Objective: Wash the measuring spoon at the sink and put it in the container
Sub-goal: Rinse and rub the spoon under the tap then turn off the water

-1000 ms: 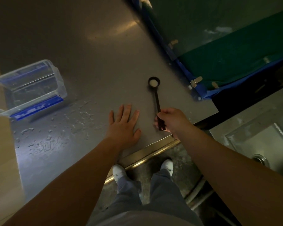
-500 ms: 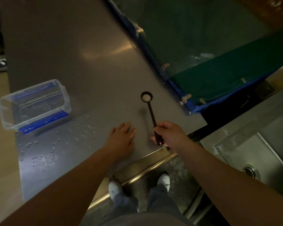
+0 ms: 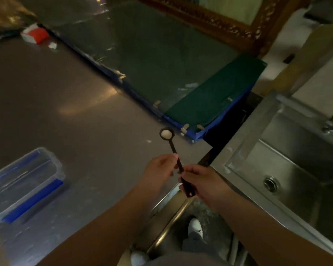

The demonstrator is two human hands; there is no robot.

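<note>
A black long-handled measuring spoon with white residue in its round bowl is held above the steel counter. My right hand grips the lower end of its handle. My left hand pinches the handle a little higher up, with thumb and fingers. A clear plastic container with blue trim sits on the counter at the left. The steel sink with its drain lies to the right.
A green cloth over a blue-edged board covers the far side of the counter. A tap stands at the sink's back edge. A red and white box lies far left. Water drops dot the counter near the container.
The spoon has been lifted off the counter. My left hand left the counter top and took hold of the handle. The view swung right, showing more of the sink.
</note>
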